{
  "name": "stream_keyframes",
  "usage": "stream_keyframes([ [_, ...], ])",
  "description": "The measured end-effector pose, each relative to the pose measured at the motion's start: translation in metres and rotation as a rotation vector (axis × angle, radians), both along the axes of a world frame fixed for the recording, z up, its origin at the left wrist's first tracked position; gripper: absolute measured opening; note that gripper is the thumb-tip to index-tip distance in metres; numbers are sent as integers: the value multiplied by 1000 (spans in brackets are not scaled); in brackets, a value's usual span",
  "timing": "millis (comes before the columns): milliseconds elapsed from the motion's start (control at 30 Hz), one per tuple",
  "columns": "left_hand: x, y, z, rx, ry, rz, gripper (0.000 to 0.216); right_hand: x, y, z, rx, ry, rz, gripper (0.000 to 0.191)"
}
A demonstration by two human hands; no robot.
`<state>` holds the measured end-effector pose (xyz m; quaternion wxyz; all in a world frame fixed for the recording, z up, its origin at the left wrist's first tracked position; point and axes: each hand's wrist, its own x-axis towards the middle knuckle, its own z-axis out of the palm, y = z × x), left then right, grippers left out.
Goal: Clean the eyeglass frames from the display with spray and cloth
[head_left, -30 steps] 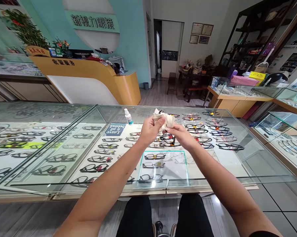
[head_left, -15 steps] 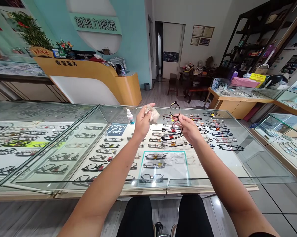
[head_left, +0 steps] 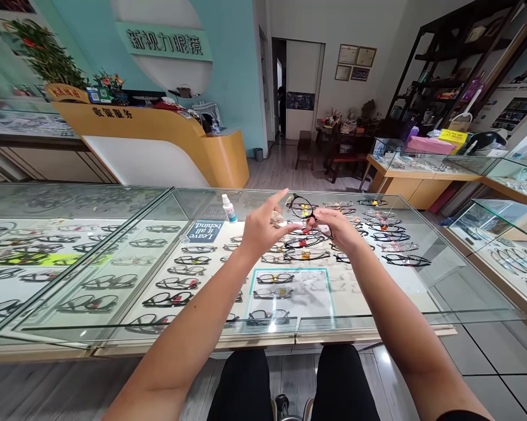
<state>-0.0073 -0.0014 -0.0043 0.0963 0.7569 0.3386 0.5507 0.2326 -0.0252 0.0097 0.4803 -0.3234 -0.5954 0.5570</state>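
Note:
Dark-rimmed eyeglasses (head_left: 302,206) are pinched between the thumb and fingers of my right hand (head_left: 337,227), above the glass counter (head_left: 360,298). One round rim points up and left; the other is partly behind my fingers. Just left of the eyeglasses is my left hand (head_left: 265,227), its thumb and forefinger spread apart toward the rim. A crumpled light cloth (head_left: 276,218) shows in that palm, mostly covered by the hand. Whether the left fingertips touch the rim, I cannot tell.
A small white spray bottle (head_left: 228,209) stands on the glass, left of my hands. Under the glass lie rows of eyeglass frames and a dark blue card (head_left: 205,231). Beyond are a yellow reception desk (head_left: 226,158) and a wooden bench (head_left: 305,149).
My right hand has lowered and tilted the eyeglasses leftward. My left hand has come right, nearer the rim, its thumb and forefinger opening while the cloth sank into the palm.

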Motion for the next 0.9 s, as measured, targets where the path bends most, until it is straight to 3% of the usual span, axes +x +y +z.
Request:
stream_keyframes([
  [67,1,0,-1,39,81,-12,90,3,1,0,13,-55,31,40],
  [133,3,-1,-1,86,120,-8,81,5,2,-1,20,-92,46,40],
  [300,6,-2,3,221,41,32,74,5,-3,4,29,-119,51,41],
  [433,10,-10,7,194,32,-51,71,5,-11,11,85,-132,48,37],
  [533,14,-17,13,174,-7,-25,72,6,-18,24,172,-188,-4,39],
  [633,18,-20,32,222,-35,-5,73,10,-24,50,284,-266,-40,52],
  [733,20,-19,64,298,-52,-29,73,18,-31,83,423,-257,-97,62],
  [900,23,-27,120,452,-208,9,66,32,-48,126,711,-217,-281,50],
])
